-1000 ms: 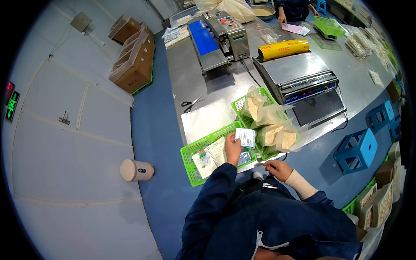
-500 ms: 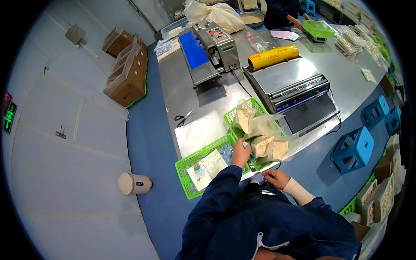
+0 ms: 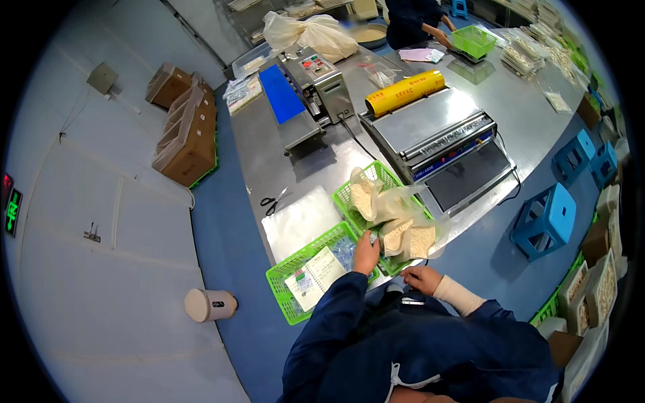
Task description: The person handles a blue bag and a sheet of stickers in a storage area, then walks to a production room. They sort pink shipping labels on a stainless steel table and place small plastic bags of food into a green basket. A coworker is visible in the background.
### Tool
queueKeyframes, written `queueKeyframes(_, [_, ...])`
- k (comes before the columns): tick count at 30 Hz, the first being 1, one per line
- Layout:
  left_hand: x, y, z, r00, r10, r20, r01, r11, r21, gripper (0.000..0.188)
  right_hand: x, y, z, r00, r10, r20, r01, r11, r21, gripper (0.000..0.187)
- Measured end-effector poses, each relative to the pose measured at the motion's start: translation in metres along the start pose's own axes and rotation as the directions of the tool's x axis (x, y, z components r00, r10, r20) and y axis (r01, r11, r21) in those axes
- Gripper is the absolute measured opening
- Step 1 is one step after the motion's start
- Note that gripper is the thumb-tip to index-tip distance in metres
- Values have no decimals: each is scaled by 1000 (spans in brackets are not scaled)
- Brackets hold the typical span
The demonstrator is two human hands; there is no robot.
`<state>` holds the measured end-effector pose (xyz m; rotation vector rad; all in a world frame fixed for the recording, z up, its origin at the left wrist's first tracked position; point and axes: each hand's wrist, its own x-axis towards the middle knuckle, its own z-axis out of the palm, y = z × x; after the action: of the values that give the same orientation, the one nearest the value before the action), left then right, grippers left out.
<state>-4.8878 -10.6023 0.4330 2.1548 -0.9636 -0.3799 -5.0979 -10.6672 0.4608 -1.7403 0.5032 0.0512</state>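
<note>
My left hand (image 3: 366,255) is closed at the gap between two green baskets, with a small shiny bit showing at its fingertips that I cannot make out. In the right-hand green basket (image 3: 344,197) lie clear plastic bags of pale grains (image 3: 363,197), with more such bags close to that hand. The left-hand green basket (image 3: 275,276) holds an open spiral notebook (image 3: 322,270) on top of clear bluish plastic packets (image 3: 345,250). My right hand (image 3: 422,278) has its fingers curled together by the table edge, below the grain bags; whatever they hold is hidden.
White plastic sheets (image 3: 301,220) and black-handled scissors (image 3: 273,202) lie left of the baskets. Beyond stand a wrapping machine (image 3: 430,134) with a yellow film roll (image 3: 405,93) and a blue-belted machine (image 3: 282,94). A co-worker's hands (image 3: 445,33) touch another green basket. Blue stools (image 3: 547,221) stand right.
The whole view has turned slightly, so the table and baskets sit a little further left. Both hands keep nearly the same places beside the baskets.
</note>
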Motion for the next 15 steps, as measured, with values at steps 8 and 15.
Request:
queueKeyframes(8, [-46,19,-20,995,93,20,-91,993,-78,44,-21,20,-31,987,52,-154,-50,999,15,22])
queueKeyframes(15, [-44,50,-27,938,347,-21,-347,938,-2,34,-11,18,-39,967,-45,-251,7,988,-152,23])
